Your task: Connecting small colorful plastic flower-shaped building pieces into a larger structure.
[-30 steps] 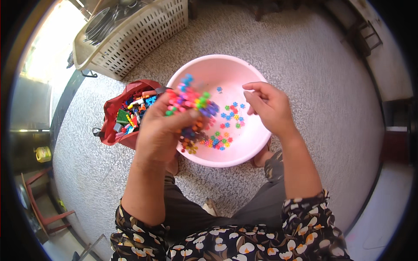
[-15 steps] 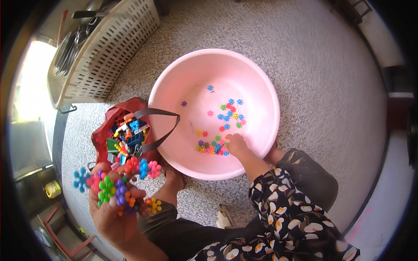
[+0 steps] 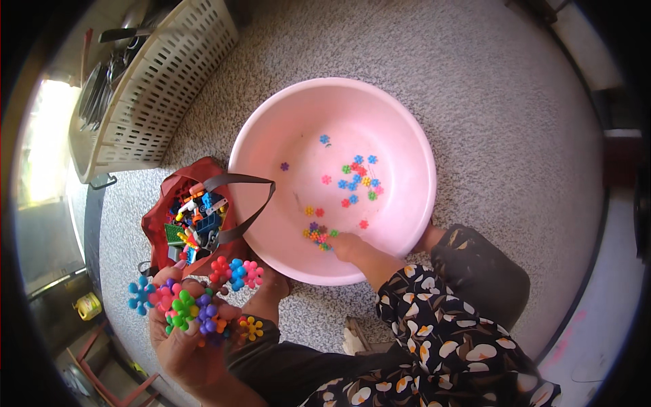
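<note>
In the head view, the left hand (image 3: 175,349), at lower left, is clamped on a bunch of multicoloured flower-shaped plastic pieces (image 3: 184,308), with the thumb and fingers curled around it from below and behind. The bunch lies above the palm, just nearer the person than the red fabric bag (image 3: 154,227). The right hand (image 3: 348,248) reaches into the round pink plastic basin (image 3: 401,203), its fingertips at a small heap of loose flower-shaped plastic pieces (image 3: 315,234) on the near side of the bottom; whether the fingers are closed on one cannot be told. More loose pieces in blue, red, green, yellow, pink and purple lie scattered farther up the basin. The bag stands open, touching or just beside the basin's left side, full of mixed plastic toy bricks (image 3: 200,220), and its dark strap handle (image 3: 263,207) overhangs the rim. A cream slotted plastic basket (image 3: 159,85) at upper left holds metal dishes (image 3: 100,95). The bunch's long axis runs roughly left to right, from a blue flower to a pink one; the loose pieces mostly lie flat, petals spread, with no evident long axis.
</note>
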Demonstrator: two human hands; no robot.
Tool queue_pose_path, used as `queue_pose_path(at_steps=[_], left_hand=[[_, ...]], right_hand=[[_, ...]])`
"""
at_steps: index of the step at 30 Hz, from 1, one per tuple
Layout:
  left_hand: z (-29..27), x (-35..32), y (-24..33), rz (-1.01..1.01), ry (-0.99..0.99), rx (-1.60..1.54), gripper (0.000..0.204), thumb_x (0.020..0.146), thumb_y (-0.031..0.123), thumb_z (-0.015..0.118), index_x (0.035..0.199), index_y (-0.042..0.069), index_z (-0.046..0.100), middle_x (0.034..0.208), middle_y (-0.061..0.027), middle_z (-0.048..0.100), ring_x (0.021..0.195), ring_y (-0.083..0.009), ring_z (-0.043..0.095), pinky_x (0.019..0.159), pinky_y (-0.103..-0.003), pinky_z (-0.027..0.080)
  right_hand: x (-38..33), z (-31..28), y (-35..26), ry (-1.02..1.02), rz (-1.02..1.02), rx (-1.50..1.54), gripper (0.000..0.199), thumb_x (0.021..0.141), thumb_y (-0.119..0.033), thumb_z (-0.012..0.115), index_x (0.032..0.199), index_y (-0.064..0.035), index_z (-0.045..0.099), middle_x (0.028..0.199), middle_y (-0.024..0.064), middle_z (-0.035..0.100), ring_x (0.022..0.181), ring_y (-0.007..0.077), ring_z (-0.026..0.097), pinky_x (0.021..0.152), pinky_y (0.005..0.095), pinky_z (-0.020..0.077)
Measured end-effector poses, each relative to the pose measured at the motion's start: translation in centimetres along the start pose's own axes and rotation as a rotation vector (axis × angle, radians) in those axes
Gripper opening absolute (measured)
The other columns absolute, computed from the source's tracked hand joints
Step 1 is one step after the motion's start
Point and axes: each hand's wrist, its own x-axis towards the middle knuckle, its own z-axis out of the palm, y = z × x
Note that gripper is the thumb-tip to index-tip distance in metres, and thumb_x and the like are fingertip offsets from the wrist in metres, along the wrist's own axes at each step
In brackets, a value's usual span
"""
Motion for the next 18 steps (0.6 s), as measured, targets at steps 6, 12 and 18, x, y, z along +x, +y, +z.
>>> queue_pose_path(at_steps=[6,12,18], left_hand=[[0.5,-0.1,0.2,-0.022,-0.044,0.152,0.056,0.077,0.012,0.06,0.125,-0.003,0.036,0.098,-0.019,0.056,0.078,-0.0253,0.062,0.058,-0.036,0.053],[1.9,0.9,-0.6,0.028,-0.026,0.057,0.048,0.078,0.009,0.058,0.121,-0.004,0.041,0.098,-0.0189,0.058,0.079,-0.0248,0.063,0.058,-0.033,0.051],[2.4,1.2,0.3,-0.01,-0.118,-0.002,0.032,0.082,0.006,0.054,0.112,-0.003,0.049,0.094,-0.0148,0.061,0.076,-0.0215,0.063,0.061,-0.032,0.053]], right_hand=[[-1.2,-7.3,-1.5,-0.08,0.248,0.728,0.017,0.081,-0.011,0.055,0.098,-0.0099,0.059,0.088,0.0108,0.061,0.073,0.0209,0.062,0.056,0.0358,0.051],[-5.2,-14.4,-2.2,-0.198,0.071,1.597,0.02,0.084,-0.012,0.054,0.1,-0.0003,0.053,0.088,0.0106,0.054,0.072,0.0214,0.057,0.061,0.0339,0.0532],[-9.7,-18.3,-5.4,-0.213,-0.094,1.999,0.025,0.085,-0.013,0.047,0.106,0.0011,0.051,0.092,0.0131,0.051,0.081,0.0283,0.054,0.078,0.0445,0.0499]])
